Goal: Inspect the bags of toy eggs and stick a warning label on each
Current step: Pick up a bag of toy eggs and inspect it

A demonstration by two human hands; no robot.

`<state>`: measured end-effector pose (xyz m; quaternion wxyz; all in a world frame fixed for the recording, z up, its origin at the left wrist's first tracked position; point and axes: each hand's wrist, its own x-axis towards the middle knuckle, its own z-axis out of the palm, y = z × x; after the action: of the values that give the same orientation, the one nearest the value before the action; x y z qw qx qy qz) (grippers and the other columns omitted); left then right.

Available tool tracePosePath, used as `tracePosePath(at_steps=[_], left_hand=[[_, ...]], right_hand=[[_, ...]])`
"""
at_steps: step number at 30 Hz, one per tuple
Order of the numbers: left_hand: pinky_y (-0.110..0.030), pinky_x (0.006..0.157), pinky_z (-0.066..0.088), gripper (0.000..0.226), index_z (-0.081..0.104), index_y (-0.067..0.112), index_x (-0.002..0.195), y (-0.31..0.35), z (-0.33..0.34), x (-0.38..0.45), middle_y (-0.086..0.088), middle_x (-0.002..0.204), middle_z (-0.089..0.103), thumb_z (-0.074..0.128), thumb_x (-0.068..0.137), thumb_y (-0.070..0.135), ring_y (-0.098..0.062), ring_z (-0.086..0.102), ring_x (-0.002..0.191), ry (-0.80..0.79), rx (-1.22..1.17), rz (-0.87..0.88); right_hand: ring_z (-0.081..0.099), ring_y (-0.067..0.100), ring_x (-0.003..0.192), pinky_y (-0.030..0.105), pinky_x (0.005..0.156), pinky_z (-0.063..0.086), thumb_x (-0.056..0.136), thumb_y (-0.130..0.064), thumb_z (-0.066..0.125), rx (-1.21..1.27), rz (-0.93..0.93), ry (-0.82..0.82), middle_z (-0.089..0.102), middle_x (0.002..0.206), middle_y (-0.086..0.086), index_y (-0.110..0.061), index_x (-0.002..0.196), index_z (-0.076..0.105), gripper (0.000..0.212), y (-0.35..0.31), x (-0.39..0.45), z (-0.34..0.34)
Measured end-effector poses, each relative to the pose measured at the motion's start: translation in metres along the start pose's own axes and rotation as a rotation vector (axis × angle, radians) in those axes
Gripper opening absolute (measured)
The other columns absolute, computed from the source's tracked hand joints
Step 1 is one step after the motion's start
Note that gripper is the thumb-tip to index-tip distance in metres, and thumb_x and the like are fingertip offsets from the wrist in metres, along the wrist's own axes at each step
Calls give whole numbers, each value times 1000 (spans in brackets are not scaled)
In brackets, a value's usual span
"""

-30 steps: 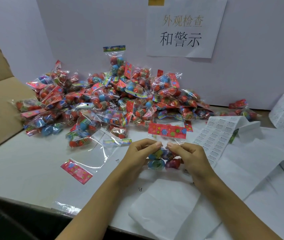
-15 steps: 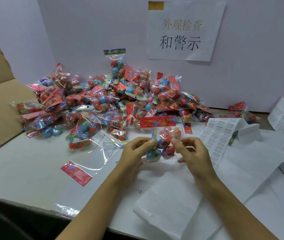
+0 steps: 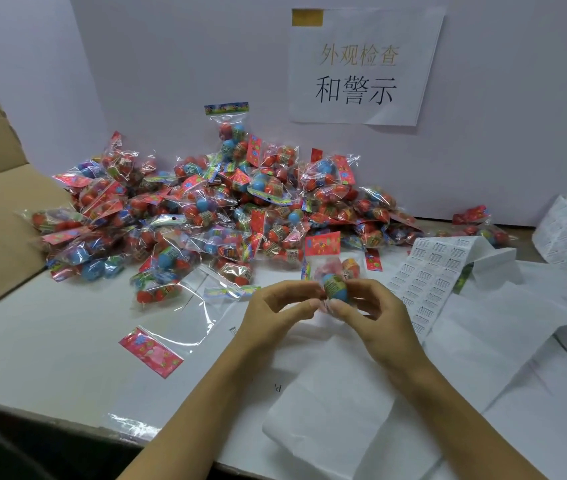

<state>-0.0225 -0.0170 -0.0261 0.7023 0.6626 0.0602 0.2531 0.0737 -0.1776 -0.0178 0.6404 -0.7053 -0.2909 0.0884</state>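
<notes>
Nearest, a blank white backing sheet (image 3: 330,420) lies on the white counter (image 3: 33,341), and just above it the left hand (image 3: 271,315) and right hand (image 3: 377,318) meet, their fingers (image 3: 296,289) curled and pinching the lower end of a small clear plastic bag of toy eggs (image 3: 334,271) with a red card header, held upright. A white strip of printed warning labels (image 3: 427,275) lies just right. Beyond, a heap of similar filled bags (image 3: 206,209) lies against the white wall.
</notes>
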Motion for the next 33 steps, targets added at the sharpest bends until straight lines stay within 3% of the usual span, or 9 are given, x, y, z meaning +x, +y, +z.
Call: tracePosePath(at_steps=[3,5,8,13,24,28,30,33], left_hand=[[-33,84,57,27,78,25,103,-2,-2,3,-2,103,78,87,79,19,-16,73,101,164,75,-23],[-41,90,59,32,72,19,116,0,-2,4,-5,117,74,83,86,19,-19,71,109,215,51,-132],[-49,90,60,33,70,5,120,6,2,2,-21,120,70,74,93,24,-28,71,105,124,-106,-254],[-37,76,62,23,74,0,110,10,4,-2,-27,107,73,69,97,18,-30,71,89,61,-135,-203],[-46,81,64,28,78,10,101,6,2,0,-22,102,75,78,87,34,-32,74,90,27,-117,-190],[-44,78,64,34,69,19,102,-1,1,2,-6,104,74,85,80,40,-16,73,95,229,124,-151],[-38,74,62,29,62,17,93,-5,-2,3,-1,95,69,84,84,34,-10,69,90,316,309,-60],[-41,80,63,21,72,10,84,-3,-2,3,-2,83,74,73,94,29,-22,73,91,221,247,-41]], right_hand=[[73,17,94,30,75,60,94,-9,67,174,114,21,76,102,4,-20,105,71,15,0,5,0],[74,22,94,31,73,60,97,-7,61,281,197,-13,76,105,9,-17,116,69,23,-3,6,0],[75,24,93,35,76,61,98,-4,54,326,248,-66,77,105,7,-23,118,69,31,-5,6,-1],[75,26,94,40,81,62,101,-24,58,294,241,-63,77,103,8,-20,110,75,20,-3,5,3],[75,27,94,40,82,62,96,-22,66,289,233,-18,78,97,7,-18,105,75,14,-5,3,3],[75,23,95,39,84,61,94,-16,67,295,212,-15,78,100,5,-18,105,76,14,-7,2,2],[74,21,98,38,86,60,93,-13,68,300,196,-37,78,102,3,-18,107,76,17,-8,1,1],[72,20,105,40,87,58,94,-14,65,266,164,-122,77,108,2,-19,108,77,19,-11,-3,1]])
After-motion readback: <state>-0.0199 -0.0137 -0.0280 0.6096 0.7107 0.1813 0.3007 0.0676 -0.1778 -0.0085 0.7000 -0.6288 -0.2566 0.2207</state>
